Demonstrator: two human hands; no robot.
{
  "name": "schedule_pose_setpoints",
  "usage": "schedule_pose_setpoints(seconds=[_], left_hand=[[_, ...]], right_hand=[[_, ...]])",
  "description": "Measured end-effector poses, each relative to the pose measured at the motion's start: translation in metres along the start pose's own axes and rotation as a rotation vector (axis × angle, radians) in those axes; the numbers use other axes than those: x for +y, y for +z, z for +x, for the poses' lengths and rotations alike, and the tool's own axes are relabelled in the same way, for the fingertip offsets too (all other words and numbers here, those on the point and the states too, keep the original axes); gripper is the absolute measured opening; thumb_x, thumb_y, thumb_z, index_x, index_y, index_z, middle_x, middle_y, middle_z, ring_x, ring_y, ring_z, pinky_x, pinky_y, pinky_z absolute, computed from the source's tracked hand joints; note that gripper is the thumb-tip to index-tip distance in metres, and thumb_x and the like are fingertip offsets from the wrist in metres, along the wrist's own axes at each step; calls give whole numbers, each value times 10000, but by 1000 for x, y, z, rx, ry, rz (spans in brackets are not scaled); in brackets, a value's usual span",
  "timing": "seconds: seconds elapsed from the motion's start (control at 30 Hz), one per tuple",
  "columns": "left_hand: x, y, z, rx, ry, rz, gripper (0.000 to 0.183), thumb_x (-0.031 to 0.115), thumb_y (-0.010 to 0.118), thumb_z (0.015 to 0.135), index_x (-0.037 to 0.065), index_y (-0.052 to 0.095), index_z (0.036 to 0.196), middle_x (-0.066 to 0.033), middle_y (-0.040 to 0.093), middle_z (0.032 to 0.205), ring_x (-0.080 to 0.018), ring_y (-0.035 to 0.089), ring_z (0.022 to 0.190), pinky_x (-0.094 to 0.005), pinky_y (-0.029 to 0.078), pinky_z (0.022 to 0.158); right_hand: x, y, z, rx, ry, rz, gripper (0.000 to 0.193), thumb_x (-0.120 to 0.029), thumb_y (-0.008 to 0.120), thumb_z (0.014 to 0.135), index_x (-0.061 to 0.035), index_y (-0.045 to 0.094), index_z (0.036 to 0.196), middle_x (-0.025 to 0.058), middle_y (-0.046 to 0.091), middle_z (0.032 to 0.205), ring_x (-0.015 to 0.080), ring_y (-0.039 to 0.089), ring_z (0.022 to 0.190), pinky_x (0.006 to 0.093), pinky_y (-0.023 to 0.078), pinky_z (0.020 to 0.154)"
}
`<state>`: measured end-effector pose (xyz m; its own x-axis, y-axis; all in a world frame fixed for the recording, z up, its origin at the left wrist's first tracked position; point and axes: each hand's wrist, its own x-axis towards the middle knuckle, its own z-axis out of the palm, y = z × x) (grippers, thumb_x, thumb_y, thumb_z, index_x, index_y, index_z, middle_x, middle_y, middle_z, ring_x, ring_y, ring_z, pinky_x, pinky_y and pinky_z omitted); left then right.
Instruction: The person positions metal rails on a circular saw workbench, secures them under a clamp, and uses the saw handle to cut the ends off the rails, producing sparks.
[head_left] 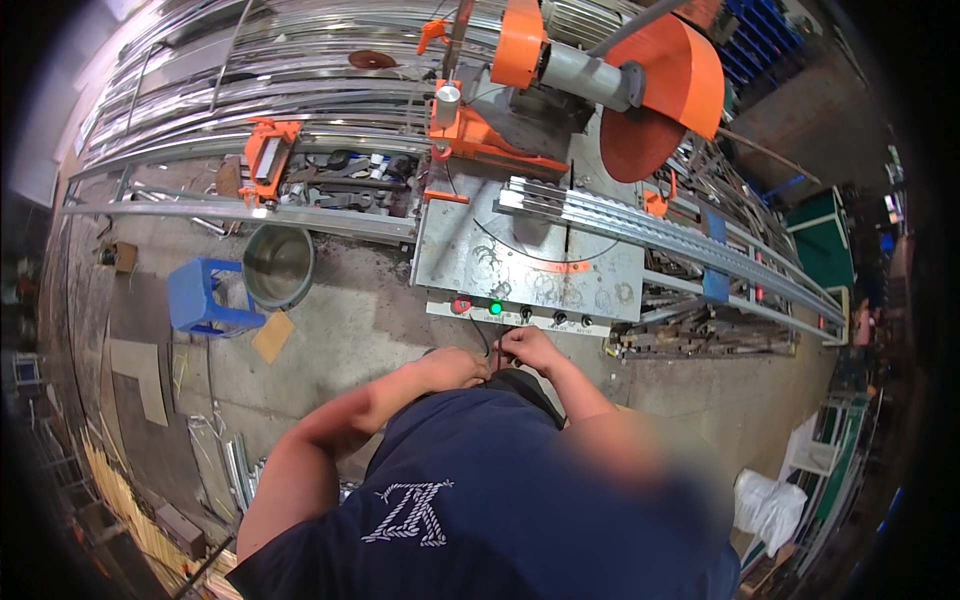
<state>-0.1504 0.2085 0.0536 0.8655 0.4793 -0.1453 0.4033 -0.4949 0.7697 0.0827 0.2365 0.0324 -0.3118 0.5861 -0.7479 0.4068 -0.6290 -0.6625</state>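
Note:
Both hands are close together in front of my waist, just below the front panel of the cutting machine [530, 275]. My left hand [455, 369] is closed, its fingertips bent inward by a thin dark cord [480, 335]. My right hand [530, 348] is curled, thumb and fingers pinched close to a dark strip; what exactly each hand grips is too small to tell. Just above them the panel carries a red button [461, 306], a lit green button [496, 308] and several black knobs [558, 318]. Bundled metal profiles [620, 222] lie across the machine table.
An orange-guarded saw disc [640, 145] hangs over the table's far side. To the left stand a grey bucket [280, 268] and a blue stool [205, 295]. Long metal bars [330, 60] fill the far left rack. A white plastic bag [768, 508] sits at lower right.

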Motion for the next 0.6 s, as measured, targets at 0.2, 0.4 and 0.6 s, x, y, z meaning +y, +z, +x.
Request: schedule_pose_setpoints(seconds=[0.2,0.4,0.6], left_hand=[[-14,22,-1,-126,-208,-285,241,243,637,895,25,701,972,-151,692,814,-298,670,775,-407,495,732],[-21,39,-33,75,-495,-864,174,97,748,840,-28,693,949,-77,692,807,-119,616,666,-294,509,629],[-9,22,-70,263,-376,-850,181,62,758,818,-10,694,971,-63,707,851,-116,640,768,-268,519,709]], right_hand=[[-3,45,-64,93,-605,-572,533,-64,651,814,-55,509,1327,190,629,1149,316,646,954,406,525,816],[33,82,-53,127,-357,-362,276,-126,733,836,-23,673,1085,90,711,853,188,682,779,301,528,702],[57,84,-24,-152,-266,-113,228,-170,749,859,-2,715,1010,13,692,788,93,626,709,262,501,653]])
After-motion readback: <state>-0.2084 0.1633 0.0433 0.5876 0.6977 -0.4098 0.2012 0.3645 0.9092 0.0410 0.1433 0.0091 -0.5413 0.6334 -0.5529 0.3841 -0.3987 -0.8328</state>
